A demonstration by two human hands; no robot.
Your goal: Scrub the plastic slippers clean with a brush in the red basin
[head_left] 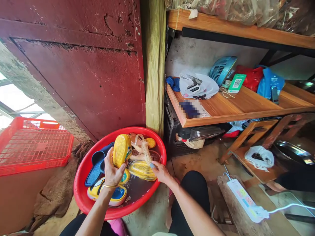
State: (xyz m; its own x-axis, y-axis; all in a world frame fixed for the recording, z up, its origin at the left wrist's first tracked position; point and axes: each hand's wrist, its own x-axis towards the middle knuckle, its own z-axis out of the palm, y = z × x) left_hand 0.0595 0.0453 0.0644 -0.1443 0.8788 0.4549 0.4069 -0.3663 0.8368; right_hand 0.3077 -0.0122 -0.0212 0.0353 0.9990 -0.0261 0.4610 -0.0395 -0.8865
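Observation:
My left hand (pixel 114 170) grips a yellow-soled slipper (pixel 121 149), its sole turned up, over a red basin (pixel 80 190). In my right hand (pixel 161 172) is a scrub brush (pixel 146 152), held by its handle just right of the slipper, not visibly touching it. Dark water in the basin (pixel 140 190) holds several slippers and sandals: a blue pair (pixel 94 172) at the left, a yellow sole (pixel 142 170) under the brush, beige sandals (pixel 137 142) at the back, and a yellow and blue slipper (pixel 118 195) at the front.
A red plastic crate (pixel 36 144) stands at the left, near brown sacking (pixel 55 190). Behind the basin is a maroon door (pixel 81 85). At the right are wooden shelves (pixel 246 118) with bags and a blue fan (pixel 222 68), a chair (pixel 256 131) and a power strip (pixel 246 198) on a bench.

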